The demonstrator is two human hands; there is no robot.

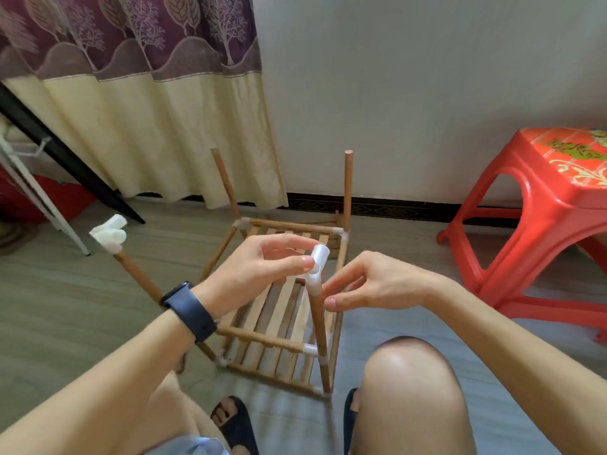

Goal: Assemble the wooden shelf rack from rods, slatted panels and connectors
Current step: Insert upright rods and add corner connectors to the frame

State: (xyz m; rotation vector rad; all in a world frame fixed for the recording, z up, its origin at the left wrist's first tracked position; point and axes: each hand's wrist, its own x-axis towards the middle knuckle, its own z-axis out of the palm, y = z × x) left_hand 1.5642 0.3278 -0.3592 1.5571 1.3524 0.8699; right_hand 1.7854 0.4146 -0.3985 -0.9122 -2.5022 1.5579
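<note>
Rack (279,326) stands on the floor (82,307) between the person's knees, its slatted panel (262,320) framed by four upright rods. The connector (317,267), white, sits atop the near right rod (320,336). The left hand (259,270), with a dark watch (190,310) on its wrist, has its grip closed on that connector, thumb and fingers pinching its upper part. The right hand (371,284) has its grip pinched on the rod just under the connector, fingers curled. A second connector (110,234) caps the near left rod (138,277). The two far rods (348,188) end bare. A red stool (542,208) stands to the right, and a curtain (147,93) hangs behind.
</note>
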